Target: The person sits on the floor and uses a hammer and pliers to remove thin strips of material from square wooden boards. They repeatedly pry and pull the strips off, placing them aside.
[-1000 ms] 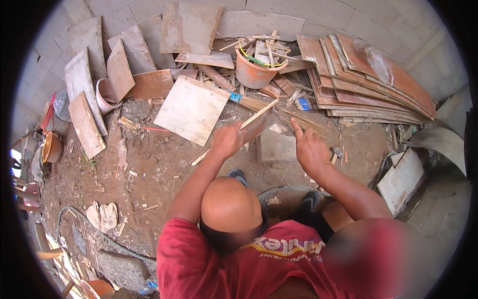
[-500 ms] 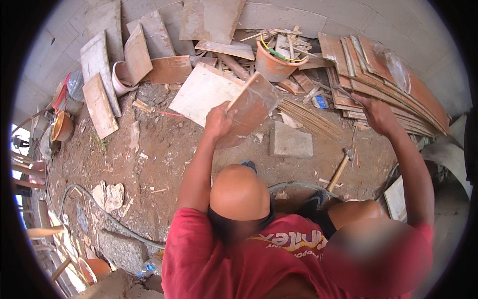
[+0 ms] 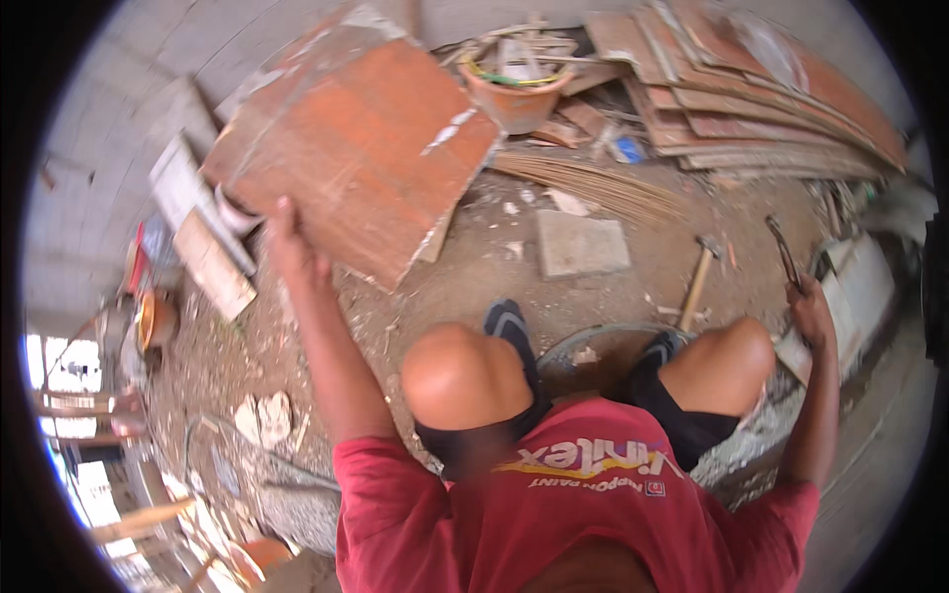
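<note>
My left hand (image 3: 300, 252) grips the lower left edge of a reddish-brown plywood board (image 3: 351, 148), thumb showing at the edge. The board is tilted up off the ground, with whitish scuffs and a torn pale strip near its right corner. Over on the right, my right hand (image 3: 813, 311) is closed around a slim dark metal tool (image 3: 784, 252) with a hooked end pointing away from me; its exact kind is unclear. A hammer with a wooden handle (image 3: 698, 287) rests on the ground between my right knee and a square concrete block (image 3: 583, 243).
Stacked plywood sheets (image 3: 761, 119) lean at the far right. A bucket of wood scraps (image 3: 519, 99) stands behind a bundle of thin sticks (image 3: 593, 183). Pale boards (image 3: 213, 262) lie at left, and a hose (image 3: 267, 460) crosses the dirt.
The board has swung up and left in my left hand, its broad reddish face now showing. My right hand has drawn back from the plywood stack toward me, still holding the dark tool.
</note>
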Available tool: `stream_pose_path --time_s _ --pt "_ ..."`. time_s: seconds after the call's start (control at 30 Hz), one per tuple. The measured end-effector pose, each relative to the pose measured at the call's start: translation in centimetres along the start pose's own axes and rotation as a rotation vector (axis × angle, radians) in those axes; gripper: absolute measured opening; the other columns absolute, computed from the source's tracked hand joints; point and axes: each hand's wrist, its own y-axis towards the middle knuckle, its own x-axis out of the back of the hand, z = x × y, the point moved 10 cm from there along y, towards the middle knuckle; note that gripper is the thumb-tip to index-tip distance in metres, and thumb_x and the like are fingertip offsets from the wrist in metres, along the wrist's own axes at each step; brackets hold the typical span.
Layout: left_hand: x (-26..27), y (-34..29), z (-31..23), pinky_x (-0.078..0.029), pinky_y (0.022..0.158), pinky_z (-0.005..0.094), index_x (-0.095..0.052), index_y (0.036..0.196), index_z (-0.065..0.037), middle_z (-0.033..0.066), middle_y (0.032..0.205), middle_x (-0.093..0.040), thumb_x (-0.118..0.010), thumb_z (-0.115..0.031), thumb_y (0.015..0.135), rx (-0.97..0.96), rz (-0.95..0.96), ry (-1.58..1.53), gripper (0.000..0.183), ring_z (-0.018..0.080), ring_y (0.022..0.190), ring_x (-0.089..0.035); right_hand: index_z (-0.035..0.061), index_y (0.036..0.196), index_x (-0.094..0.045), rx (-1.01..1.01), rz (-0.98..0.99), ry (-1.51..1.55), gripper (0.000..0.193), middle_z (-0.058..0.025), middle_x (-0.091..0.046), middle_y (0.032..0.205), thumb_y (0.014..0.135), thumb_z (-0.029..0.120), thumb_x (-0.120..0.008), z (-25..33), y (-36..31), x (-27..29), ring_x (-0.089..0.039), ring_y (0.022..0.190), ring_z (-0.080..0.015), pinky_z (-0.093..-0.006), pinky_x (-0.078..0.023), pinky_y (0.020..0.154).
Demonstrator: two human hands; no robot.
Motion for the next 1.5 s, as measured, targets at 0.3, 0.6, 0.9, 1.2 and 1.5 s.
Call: stream_pose_path --time_s 0.3,0.6,0.9,1.2,1.5 --pt "-8.0 -0.5 0.6 -0.043 0.103 0.0463 -0.044 0.139 0.002 0.0156 0.135 -0.053 -0.073 -0.026 0.087 0.060 0.221 0.123 0.065 0.0309 0.120 -0.051 0.0017 0.133 -0.055 -0.475 0.347 -0.059 0.056 -0.0171 -0.068 0.076 0.077 0.006 -0.057 -23.7 -14.3 -6.9 -0.066 0.056 -0.0225 -0.0376 -0.053 0.048" --pt "-11.3 -6.7 2.4 -0.045 0.098 0.0398 -0.045 0.131 0.012 0.0216 0.129 -0.054 -0.071 -0.027 0.090 0.012 0.325 0.399 0.062 0.0282 0.112 -0.055 0.0035 0.132 -0.046 -0.847 0.624 0.155 0.050 -0.0193 -0.067 0.107 0.086 0.002 -0.064 -29.1 -16.6 -14.8 -0.073 0.079 -0.0240 -0.0418 -0.060 0.054" --pt "-13.2 -8.7 3.3 -0.043 0.100 0.0382 -0.043 0.137 0.010 0.0202 0.133 -0.053 -0.062 -0.028 0.096 -0.052 0.478 0.561 0.059 0.0274 0.115 -0.054 0.0049 0.121 -0.061 -0.843 0.614 -0.136 0.032 -0.0141 -0.068 0.115 0.089 0.011 -0.057 -32.3 -17.1 -15.0 -0.071 0.090 -0.0325 -0.0540 -0.056 0.067" --pt "-12.9 -9.2 2.6 -0.047 0.083 0.0337 -0.061 0.112 0.003 0.0106 0.104 -0.065 -0.062 -0.025 0.096 -0.127 0.490 0.663 0.033 0.0190 0.090 -0.058 0.0136 0.133 -0.052 -0.651 0.273 -0.916 0.044 -0.0133 -0.067 0.116 0.092 0.028 -0.050 -32.9 -15.8 -16.4 -0.068 0.100 -0.0338 -0.0637 -0.048 0.072" --pt "-14.0 -9.9 2.2 -0.050 0.082 0.0313 -0.064 0.114 0.003 0.0086 0.097 -0.070 -0.064 -0.018 0.092 -0.166 0.486 0.622 0.030 0.0130 0.089 -0.060 -0.0090 0.112 -0.058 -0.615 0.043 0.071 0.038 -0.0211 -0.068 0.100 0.094 0.024 -0.050 -33.6 -7.8 -13.7 -0.067 0.086 -0.0266 -0.0373 -0.052 0.065"
